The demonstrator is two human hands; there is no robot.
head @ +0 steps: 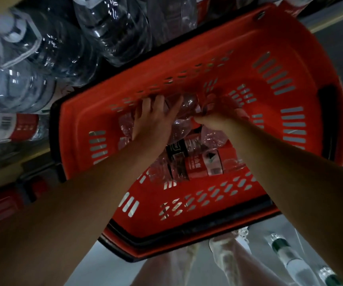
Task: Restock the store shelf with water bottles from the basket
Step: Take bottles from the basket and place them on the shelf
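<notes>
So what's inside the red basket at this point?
Clear water bottles with red labels lie in the red basket. The left hand and right hand reach onto them, covering the far ones, so a count isn't possible.

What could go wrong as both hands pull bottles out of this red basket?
1. The left hand and right hand crowd the same bottles in the basket; a loose grip on crinkly plastic may slip.
2. Lifting one could roll the red-labelled bottle lying beneath.
3. The green-labelled bottles on the floor near the feet might trip the person.
</notes>
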